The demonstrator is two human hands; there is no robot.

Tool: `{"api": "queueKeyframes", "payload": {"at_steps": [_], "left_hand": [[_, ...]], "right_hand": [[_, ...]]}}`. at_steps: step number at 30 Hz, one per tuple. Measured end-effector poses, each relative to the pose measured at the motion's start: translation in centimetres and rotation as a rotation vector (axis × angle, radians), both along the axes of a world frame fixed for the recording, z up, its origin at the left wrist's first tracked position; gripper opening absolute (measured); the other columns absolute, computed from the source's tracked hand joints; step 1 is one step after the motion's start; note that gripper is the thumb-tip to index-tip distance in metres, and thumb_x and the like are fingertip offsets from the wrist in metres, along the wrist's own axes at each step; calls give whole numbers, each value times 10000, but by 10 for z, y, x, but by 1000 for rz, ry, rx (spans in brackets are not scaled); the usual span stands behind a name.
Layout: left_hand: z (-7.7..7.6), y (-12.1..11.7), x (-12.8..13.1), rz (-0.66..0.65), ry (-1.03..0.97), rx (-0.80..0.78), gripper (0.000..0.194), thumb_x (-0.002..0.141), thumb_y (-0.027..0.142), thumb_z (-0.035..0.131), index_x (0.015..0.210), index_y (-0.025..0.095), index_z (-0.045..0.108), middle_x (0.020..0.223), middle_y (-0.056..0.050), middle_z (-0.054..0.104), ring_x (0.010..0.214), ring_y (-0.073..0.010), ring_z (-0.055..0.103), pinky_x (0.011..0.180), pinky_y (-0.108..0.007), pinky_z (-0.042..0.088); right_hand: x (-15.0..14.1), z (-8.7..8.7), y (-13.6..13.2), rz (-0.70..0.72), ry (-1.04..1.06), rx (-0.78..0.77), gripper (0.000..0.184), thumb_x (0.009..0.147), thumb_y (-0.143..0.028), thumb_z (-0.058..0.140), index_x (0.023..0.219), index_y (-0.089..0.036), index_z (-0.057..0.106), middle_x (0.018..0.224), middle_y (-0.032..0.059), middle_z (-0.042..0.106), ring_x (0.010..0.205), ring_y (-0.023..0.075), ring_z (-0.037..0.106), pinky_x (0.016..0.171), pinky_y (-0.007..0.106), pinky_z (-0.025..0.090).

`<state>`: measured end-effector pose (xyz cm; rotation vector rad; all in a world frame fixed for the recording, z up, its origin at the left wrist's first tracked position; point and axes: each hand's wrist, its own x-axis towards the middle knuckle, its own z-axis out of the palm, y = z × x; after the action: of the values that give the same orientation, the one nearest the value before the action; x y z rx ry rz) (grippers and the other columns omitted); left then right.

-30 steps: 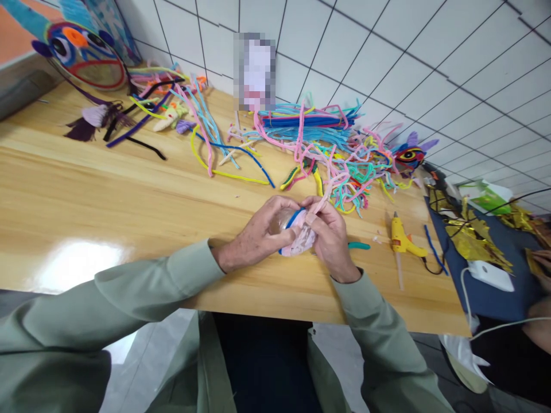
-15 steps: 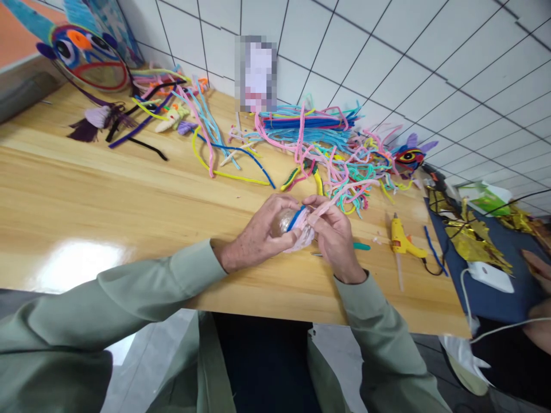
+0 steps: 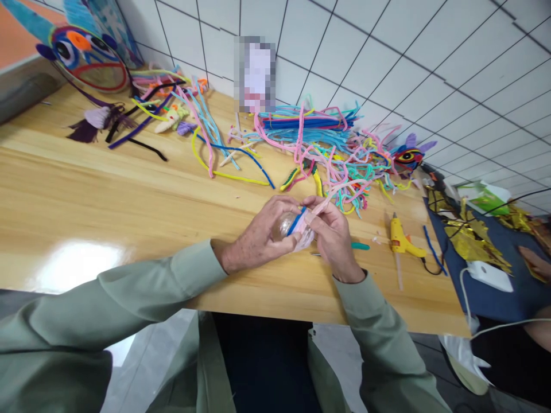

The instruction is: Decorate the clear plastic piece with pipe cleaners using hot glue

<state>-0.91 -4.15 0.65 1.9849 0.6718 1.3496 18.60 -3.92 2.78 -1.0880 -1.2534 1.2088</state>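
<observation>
A clear, rounded, shiny piece [image 3: 286,223] sits between my hands, with a blue pipe cleaner band [image 3: 296,221] across it and pale pink strands wrapped on its right side. My left hand [image 3: 262,234] curls around the clear side and grips it, thumb below and fingers above. Pinched in my right hand [image 3: 334,236] is a pale pink pipe cleaner [image 3: 323,204], whose free length points up and right toward the pile. Fingers partly hide the wrapped side. Under my right hand lies a tool with a teal handle [image 3: 360,246].
Yellow-handled pliers [image 3: 318,181] lie before a heap of pipe cleaners [image 3: 310,135]. To the right are a yellow glue gun [image 3: 400,238] and a white power adapter [image 3: 491,276]. Decorated masks [image 3: 92,54] stand at back left. Another person's hand [image 3: 534,264] shows at the right edge.
My right hand has drawn the pink pipe cleaner slightly left and tilted it more upward. The wrapped piece has turned a little. The other person's hand at the right has shifted.
</observation>
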Motion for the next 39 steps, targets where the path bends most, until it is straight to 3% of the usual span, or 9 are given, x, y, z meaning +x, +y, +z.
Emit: {"api": "queueKeyframes", "payload": {"at_steps": [8,13,20,25,32,39], "left_hand": [[-3,-1,-1,34,88,7,633,1000,341,678,1580,251,441,1546,-173,558,1502,-348,506,1265,-605,451],[-7,0,-1,-63,80,-54,603,1039,374,648,1597,265,447,1615,-172,502,1608,-369,389,1324,-632,372],[-6,-2,1,-58,-3,-141,474,1036,315,676,1481,245,529,1469,-146,591,1421,-289,584,1240,-516,482],[-4,-3,1,-55,-8,-116,446,1027,311,665,1452,247,545,1455,-137,605,1407,-289,591,1230,-503,489],[-5,-3,1,-52,4,-58,457,1013,269,664,1452,247,540,1452,-142,602,1433,-305,565,1234,-525,477],[-3,-3,0,-65,-43,-210,469,1014,336,688,1451,254,538,1450,-132,606,1405,-306,589,1235,-516,474]], "right_hand": [[-2,-1,1,13,17,-14,330,764,-473,905,969,-291,721,1060,17,702,858,186,619,694,306,562],[0,-4,2,33,-7,23,359,776,-512,907,983,-291,714,1082,15,681,854,181,604,715,303,561],[0,-4,1,81,28,41,306,796,-444,903,1003,-289,740,1039,7,683,880,178,610,770,295,558],[4,-2,3,92,16,4,279,810,-482,889,891,-269,728,1158,29,696,909,182,624,760,299,566],[1,-4,1,86,-16,50,335,815,-517,894,1002,-285,739,1129,34,697,968,204,638,794,312,575],[-1,-7,1,76,-17,90,349,831,-527,889,1003,-278,715,1065,25,673,878,185,602,742,303,548]]}}
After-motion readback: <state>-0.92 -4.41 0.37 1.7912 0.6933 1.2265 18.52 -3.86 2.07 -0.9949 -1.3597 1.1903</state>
